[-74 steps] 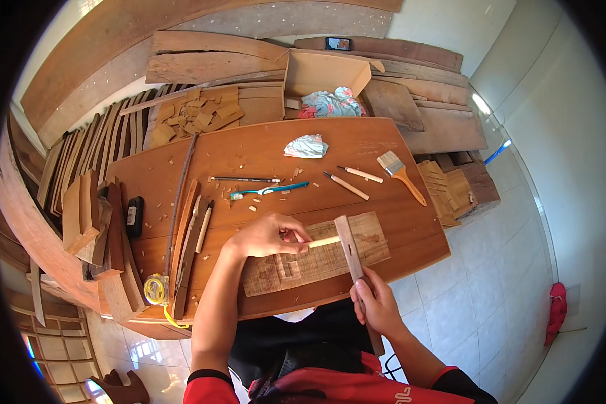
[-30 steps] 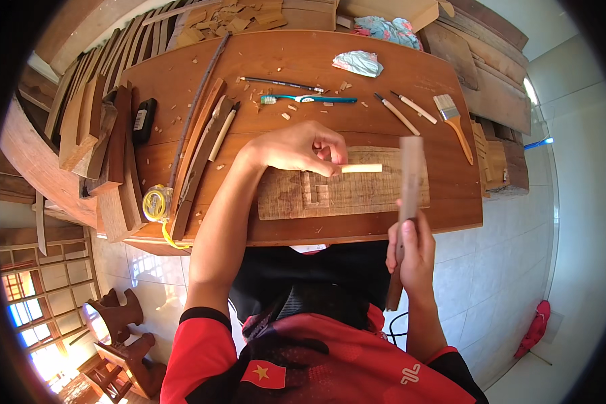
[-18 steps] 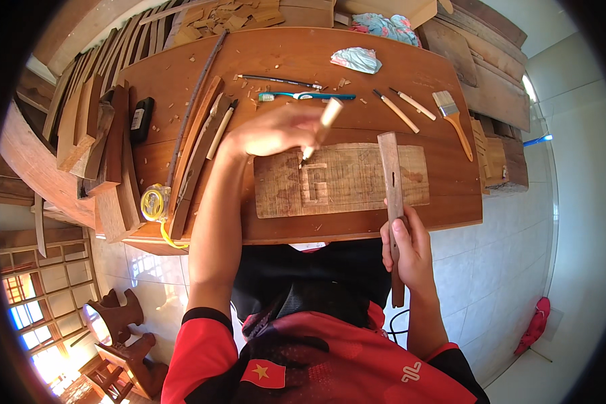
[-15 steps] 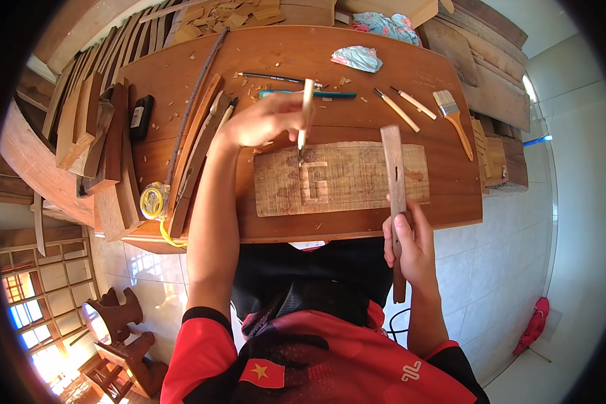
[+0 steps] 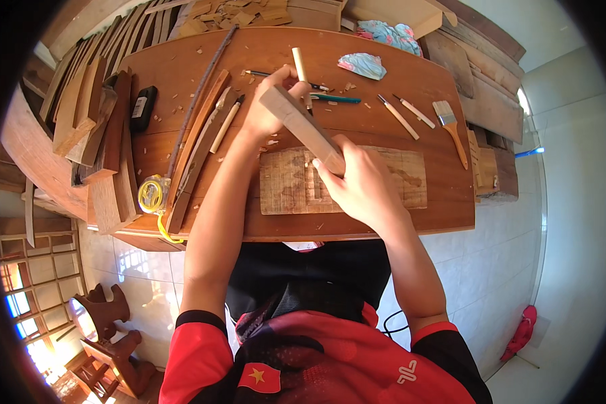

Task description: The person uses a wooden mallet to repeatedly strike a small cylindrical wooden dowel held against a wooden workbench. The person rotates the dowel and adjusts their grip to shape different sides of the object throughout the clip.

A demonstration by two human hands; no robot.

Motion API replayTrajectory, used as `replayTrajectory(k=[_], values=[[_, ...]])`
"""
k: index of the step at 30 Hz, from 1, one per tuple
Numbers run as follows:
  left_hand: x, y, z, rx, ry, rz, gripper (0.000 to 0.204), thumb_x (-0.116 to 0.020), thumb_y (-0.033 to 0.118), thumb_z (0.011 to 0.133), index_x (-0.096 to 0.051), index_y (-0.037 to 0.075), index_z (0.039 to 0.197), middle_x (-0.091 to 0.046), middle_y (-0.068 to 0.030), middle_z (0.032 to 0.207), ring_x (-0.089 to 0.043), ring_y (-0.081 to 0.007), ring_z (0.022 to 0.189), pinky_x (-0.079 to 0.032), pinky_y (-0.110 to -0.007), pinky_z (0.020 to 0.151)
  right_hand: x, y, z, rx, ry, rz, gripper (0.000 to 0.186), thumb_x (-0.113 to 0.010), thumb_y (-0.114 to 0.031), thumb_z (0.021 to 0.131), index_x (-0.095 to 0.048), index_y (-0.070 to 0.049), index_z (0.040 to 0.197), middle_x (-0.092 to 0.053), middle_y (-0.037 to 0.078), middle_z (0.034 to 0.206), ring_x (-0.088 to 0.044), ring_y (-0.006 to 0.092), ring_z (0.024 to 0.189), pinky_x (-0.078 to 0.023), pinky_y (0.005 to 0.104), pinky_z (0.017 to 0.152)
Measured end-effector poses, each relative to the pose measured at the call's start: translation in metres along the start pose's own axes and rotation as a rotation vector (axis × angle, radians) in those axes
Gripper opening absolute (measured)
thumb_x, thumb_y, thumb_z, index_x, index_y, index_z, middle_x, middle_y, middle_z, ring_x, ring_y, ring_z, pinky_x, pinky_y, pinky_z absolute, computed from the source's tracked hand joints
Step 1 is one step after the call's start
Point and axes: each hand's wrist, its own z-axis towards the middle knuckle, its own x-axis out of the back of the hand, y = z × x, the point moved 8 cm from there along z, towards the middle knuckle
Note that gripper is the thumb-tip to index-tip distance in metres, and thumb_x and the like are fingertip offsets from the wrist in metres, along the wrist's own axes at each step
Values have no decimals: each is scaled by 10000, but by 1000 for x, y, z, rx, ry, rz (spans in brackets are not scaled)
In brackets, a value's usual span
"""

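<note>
Wooden mallet (image 5: 301, 128) crosses carved panel (image 5: 286, 182); paintbrush (image 5: 451, 128) lies nearby.

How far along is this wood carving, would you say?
Partly done, it seems: the pale wooden panel already shows cut lines near its middle, and chips litter the table. In hand now: the left hand holds a chisel upright while the right hand raises a wooden mallet over it. Most of the panel looks uncarved.

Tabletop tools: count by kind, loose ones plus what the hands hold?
Chisels, wooden-handled: 3 (left hand holds one; two loose)
Paintbrush: 1
Tape measure: 1
Wooden mallet block, in right hand: 1
Total: 6
</note>
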Motion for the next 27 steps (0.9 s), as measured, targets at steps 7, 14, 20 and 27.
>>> replayTrajectory(k=[7, 14, 20, 27], values=[[12, -10, 2, 97, 165, -8, 243, -674, 221, 918, -673, -12, 989, -723, -58, 755, -647, -104, 608, -533, -273, 549, -26, -1, 14, -51, -108, -70, 344, -766, -296, 904, -719, 32, 995, -681, 247, 728, -707, 417, 725, -534, 485, 679], [17, -12, 3, 104, 162, -8, 260, -672, 228, 910, -686, -23, 976, -731, -79, 774, -677, -127, 656, -543, -284, 559, -30, -1, 14, -12, -71, -103, 313, -759, -255, 859, -690, 49, 895, -677, 249, 689, -706, 426, 699, -566, 498, 694], [23, -14, 8, 22, 176, -3, 286, -644, 228, 917, -694, -39, 1008, -749, -103, 846, -687, -144, 693, -563, -300, 598, 20, 3, 29, 11, 186, 378, 164, -690, -143, 956, -722, 16, 983, -763, 96, 777, -627, 139, 514, -525, 360, 511], [21, -7, 2, 98, 125, 1, 294, -637, 246, 922, -682, -34, 996, -748, -87, 858, -674, -135, 695, -576, -302, 604, 35, 12, 23, -96, 16, 271, 235, -710, -180, 992, -661, 30, 1083, -714, 65, 807, -671, 110, 604, -548, 294, 567]])
